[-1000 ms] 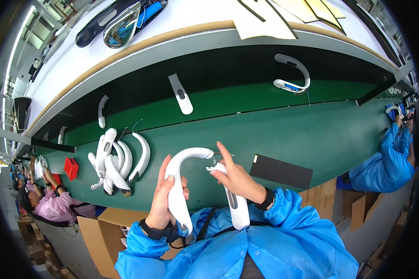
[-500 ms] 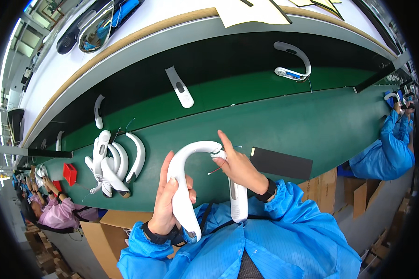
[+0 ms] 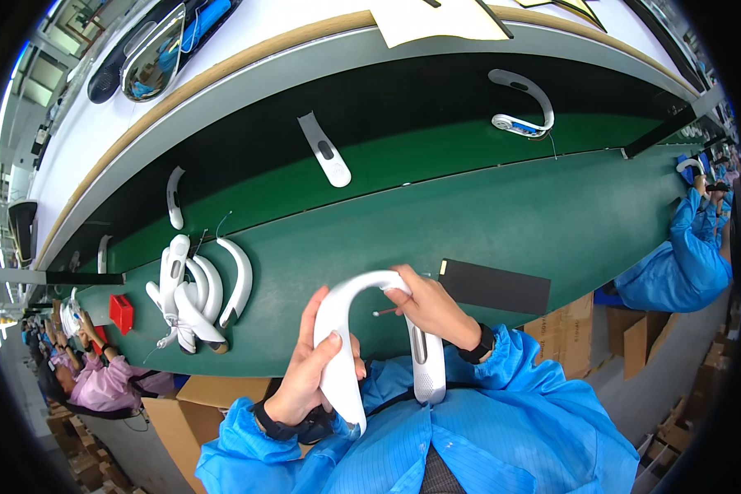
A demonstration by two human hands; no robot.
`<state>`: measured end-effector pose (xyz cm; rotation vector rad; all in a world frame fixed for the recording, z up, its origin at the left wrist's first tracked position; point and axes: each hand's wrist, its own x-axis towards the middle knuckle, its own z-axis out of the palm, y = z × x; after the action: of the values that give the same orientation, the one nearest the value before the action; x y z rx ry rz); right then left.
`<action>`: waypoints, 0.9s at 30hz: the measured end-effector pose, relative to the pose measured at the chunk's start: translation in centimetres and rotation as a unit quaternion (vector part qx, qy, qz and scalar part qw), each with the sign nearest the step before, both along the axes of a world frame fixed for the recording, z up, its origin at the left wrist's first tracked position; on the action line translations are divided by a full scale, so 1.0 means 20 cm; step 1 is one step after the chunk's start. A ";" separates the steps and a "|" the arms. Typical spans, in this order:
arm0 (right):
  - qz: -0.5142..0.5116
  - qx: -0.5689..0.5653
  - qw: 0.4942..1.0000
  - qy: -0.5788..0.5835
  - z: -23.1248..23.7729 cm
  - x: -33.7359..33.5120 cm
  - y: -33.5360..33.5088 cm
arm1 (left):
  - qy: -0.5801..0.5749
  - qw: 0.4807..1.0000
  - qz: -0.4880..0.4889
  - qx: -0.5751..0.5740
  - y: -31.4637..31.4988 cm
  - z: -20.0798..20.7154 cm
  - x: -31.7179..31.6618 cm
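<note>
Between my two hands I hold a white, C-shaped neck fan (image 3: 336, 350) in front of my chest, its two ends pointing down at me. My left hand (image 3: 300, 387) grips its left arm, thumb on the near face and fingers behind. My right hand (image 3: 440, 313) closes around the top right of the curve, where its fingers cover the joint. A thin dark red wire (image 3: 384, 312) with a small pale tip sticks out below those fingers. The right arm of the neck fan (image 3: 429, 375), with a long slot and a perforated end, hangs below my right hand.
On the green table (image 3: 362, 235) lie a pile of white curved parts (image 3: 210, 284), a red bin (image 3: 121, 314) and a black flat sheet (image 3: 496, 286). Beyond, a white cover (image 3: 325, 152) and an opened neck fan (image 3: 543, 103) rest. Cardboard boxes (image 3: 177, 428) stand below; co-workers sit both sides.
The neck fan has come slightly closer to me and turned, so the right arm's slot now shows. My right fingers have closed over the joint that was visible before.
</note>
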<state>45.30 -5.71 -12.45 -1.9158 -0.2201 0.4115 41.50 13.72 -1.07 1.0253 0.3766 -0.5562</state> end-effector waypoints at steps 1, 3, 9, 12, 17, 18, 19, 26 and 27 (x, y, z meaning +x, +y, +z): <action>0.015 -0.006 0.999 0.038 -0.02 -0.01 -0.01 | 0.027 1.000 -0.014 0.001 0.01 -0.01 -0.01; 0.028 -0.055 0.998 -0.029 -0.02 0.00 -0.04 | 0.061 0.998 -0.032 -0.003 0.02 -0.05 -0.03; 0.097 -0.157 0.973 -0.139 -0.14 0.26 -0.14 | 0.131 0.988 -0.016 -0.083 0.13 -0.32 0.27; 0.030 -0.224 0.960 -0.165 -0.27 0.53 -0.30 | 0.023 0.999 -0.006 0.034 0.16 -0.56 0.58; -0.186 -0.211 0.957 -0.073 -0.76 1.10 -0.73 | -0.294 0.745 -0.004 0.599 0.16 -1.17 1.10; -0.219 -0.079 0.964 -0.130 -1.00 1.19 -0.85 | -0.299 0.712 -0.050 0.633 0.13 -1.29 1.20; -0.216 -0.075 0.963 -0.140 -1.03 1.19 -0.83 | -0.347 0.727 0.010 0.593 0.07 -1.37 1.19; -0.231 -0.166 0.949 -0.137 -0.97 1.18 -0.87 | -0.354 0.827 0.031 0.437 -0.09 -1.37 1.05; -0.214 -0.170 0.955 -0.115 -0.94 1.22 -0.81 | -0.318 0.843 0.027 0.433 -0.04 -1.33 0.97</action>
<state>69.63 -21.84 -31.28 -2.2789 0.1262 -0.0741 60.97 12.93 -27.70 1.9882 0.0353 0.0761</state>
